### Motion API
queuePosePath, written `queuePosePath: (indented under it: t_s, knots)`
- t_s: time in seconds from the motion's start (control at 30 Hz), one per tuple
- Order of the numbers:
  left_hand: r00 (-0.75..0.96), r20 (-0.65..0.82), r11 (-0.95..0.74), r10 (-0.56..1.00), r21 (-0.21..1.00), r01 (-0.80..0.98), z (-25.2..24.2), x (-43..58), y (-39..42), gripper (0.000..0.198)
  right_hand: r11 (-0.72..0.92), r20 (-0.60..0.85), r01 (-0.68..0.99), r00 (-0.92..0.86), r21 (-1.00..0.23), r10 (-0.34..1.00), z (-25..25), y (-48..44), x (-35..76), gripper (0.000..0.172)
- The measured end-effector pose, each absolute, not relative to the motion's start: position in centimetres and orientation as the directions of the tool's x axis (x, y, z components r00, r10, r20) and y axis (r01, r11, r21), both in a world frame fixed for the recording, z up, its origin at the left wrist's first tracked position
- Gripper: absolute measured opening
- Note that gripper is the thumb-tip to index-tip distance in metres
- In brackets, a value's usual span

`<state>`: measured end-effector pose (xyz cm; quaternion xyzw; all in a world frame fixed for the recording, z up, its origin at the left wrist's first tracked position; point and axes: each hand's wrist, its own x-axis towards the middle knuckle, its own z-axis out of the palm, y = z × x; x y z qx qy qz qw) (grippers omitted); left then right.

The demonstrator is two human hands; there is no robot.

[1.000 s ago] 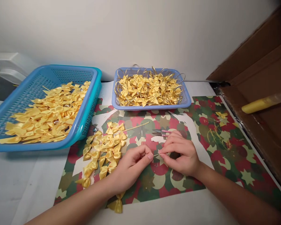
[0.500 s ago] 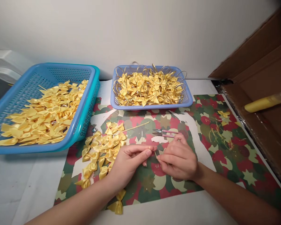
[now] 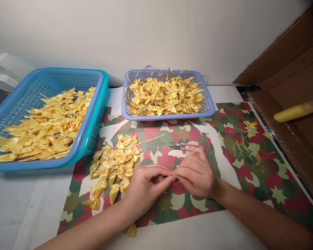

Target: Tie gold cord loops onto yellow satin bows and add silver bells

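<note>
My left hand (image 3: 150, 182) and my right hand (image 3: 197, 173) meet at the fingertips over the patterned sheet, both pinched closed. Whatever lies between the fingertips is hidden now; a thin yellow strand showed there a moment before. Just beyond my right hand, thread snips (image 3: 184, 146) with pink handles lie with their blades pointing left. Several yellow satin bows (image 3: 122, 158) are spread beside my left hand. A gold cord (image 3: 152, 139) reaches out rightward from the bows, and one bow (image 3: 131, 230) is partly covered by my left forearm.
At the left, stacked blue baskets (image 3: 104, 90) hold many yellow bows. A smaller blue basket (image 3: 169, 117) at the back holds bows with gold cord loops. Thread scraps (image 3: 241, 149) and a loose bow (image 3: 250, 124) lie at right, near a cardboard wall (image 3: 287, 73).
My hands have come together, closing the small gap between their fingertips. The thin yellow strand seen there before is now covered. The view has shifted slightly.
</note>
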<state>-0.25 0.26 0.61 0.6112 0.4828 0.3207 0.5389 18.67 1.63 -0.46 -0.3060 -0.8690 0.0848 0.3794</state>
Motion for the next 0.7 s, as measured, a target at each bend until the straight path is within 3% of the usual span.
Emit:
queuePosePath:
  t_s: [0.17,0.27,0.4,0.7]
  knots:
    - [0.314,-0.133,0.075,0.94,0.979,0.19,0.44,-0.51,0.17,0.013,0.659,0.457,0.413,-0.489,-0.629,0.743,-0.07,2.03,18.57,0.009]
    - [0.302,-0.138,0.1,0.943,0.985,0.137,0.25,-0.72,0.13,0.014,0.587,0.333,0.382,-0.551,-0.714,0.765,0.08,2.19,18.74,0.007]
    - [0.33,-0.117,0.069,0.937,0.986,0.154,0.14,-0.88,0.07,0.014,0.56,0.274,0.378,-0.59,-0.737,0.76,-0.04,2.2,18.83,0.003]
    - [0.281,-0.123,0.08,0.952,0.984,0.161,0.2,-0.48,-0.04,0.015,0.566,0.3,0.381,-0.566,-0.731,0.768,-0.26,2.2,18.64,0.013]
